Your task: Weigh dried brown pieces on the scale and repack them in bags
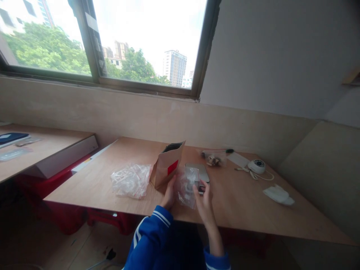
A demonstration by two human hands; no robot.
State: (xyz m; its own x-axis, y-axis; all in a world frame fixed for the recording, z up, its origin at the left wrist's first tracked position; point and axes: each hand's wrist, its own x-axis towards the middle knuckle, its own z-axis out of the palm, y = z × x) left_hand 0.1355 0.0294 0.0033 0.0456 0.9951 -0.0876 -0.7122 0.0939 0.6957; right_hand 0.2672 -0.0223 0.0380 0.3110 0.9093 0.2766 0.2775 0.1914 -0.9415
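On the left part of the tabletop (92, 183), a heap of bags (131, 180) lies near the front edge, beside an upright brown pouch (168, 167). Next, just in from the middle of the front edge, the left hand (169, 193) is partly curled, grasping the left side of a clear bag (185, 189), its fingers mostly hidden. At that bag's right side, in front of the scale (204, 170), the right hand (204, 195) is half open, thumb apart from bent fingers and against the plastic; whether it grips I cannot tell.
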